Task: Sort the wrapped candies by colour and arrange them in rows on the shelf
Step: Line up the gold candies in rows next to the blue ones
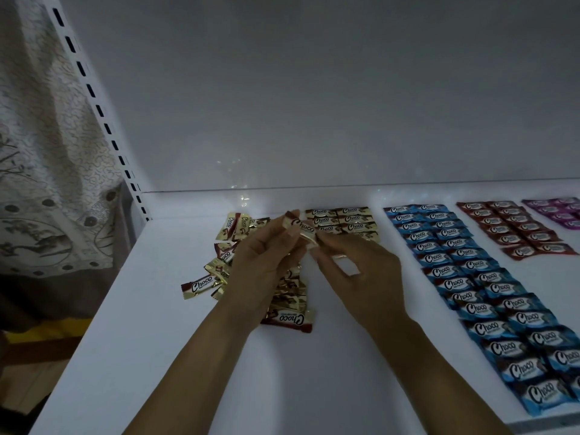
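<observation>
One gold-wrapped candy (302,229) is pinched between both my hands, lifted above the shelf (150,296). My left hand (262,259) curls its fingertips round one end, and my right hand (354,271) nips the other end between thumb and forefinger.

I judge it very light, the foil slick and crinkly over a small firm sweet. The crimped end flaps look the surest hold, since the smooth middle could slide between my fingers.

"Choco" runs across it in dark script on a pale patch; the smaller print beneath is too fine to read. The same word shows on the loose gold pile (216,277) under and left of my left hand, and on the gold rows (343,221) just beyond my fingertips. To the right of my right hand lie the blue rows (470,277), also marked "Choco". Farther right are the red rows (518,230), then the purple rows (558,211).
</observation>
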Demonstrator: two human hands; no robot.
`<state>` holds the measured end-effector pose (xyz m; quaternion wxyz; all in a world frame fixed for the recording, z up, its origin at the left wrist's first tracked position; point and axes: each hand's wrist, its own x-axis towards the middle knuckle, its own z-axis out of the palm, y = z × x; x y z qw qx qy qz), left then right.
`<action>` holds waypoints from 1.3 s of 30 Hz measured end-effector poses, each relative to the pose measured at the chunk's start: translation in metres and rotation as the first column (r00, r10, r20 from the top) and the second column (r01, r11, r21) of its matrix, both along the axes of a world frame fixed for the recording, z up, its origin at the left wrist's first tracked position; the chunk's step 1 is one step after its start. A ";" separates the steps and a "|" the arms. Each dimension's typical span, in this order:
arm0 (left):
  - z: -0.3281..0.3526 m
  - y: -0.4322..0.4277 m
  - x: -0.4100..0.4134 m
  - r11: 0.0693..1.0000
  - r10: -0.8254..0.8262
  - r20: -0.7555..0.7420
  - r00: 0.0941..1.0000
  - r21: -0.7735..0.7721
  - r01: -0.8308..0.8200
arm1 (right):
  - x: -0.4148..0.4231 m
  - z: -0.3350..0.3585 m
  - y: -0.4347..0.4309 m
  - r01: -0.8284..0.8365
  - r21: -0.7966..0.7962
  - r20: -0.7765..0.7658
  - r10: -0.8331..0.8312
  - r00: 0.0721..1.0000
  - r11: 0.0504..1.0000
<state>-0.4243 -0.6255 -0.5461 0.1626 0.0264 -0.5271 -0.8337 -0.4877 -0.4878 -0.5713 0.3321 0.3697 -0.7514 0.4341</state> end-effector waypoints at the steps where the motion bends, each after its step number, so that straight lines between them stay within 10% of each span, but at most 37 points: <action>1: 0.000 -0.001 0.000 0.999 0.012 -0.003 1.000 0.031 -0.012 | 0.003 0.001 -0.002 -0.023 -0.010 0.031 0.023 0.999 1.000; 7: 0.000 -0.002 -0.001 0.998 0.046 0.007 0.999 0.032 -0.046 | 0.007 0.012 -0.007 -0.135 -0.333 0.571 0.314 0.759 0.933; 16: -0.006 0.003 -0.003 0.842 0.204 -0.095 0.974 -0.491 -0.224 | -0.003 0.019 0.001 -0.086 -0.606 0.671 0.566 0.479 0.791; 20: -0.020 0.003 -0.004 0.344 0.305 -0.254 0.918 -0.870 -0.354 | -0.036 0.010 0.022 0.200 -0.289 0.703 0.065 0.709 0.936; 27: -0.031 0.021 -0.021 -0.383 0.073 -0.270 0.960 -0.897 -0.223 | -0.059 -0.008 0.037 0.375 0.036 0.677 -0.299 0.673 0.926; 39: -0.041 0.023 -0.029 -0.458 0.069 -0.179 0.981 -0.879 -0.129 | -0.037 -0.009 0.039 0.370 0.400 0.320 -0.507 0.801 0.838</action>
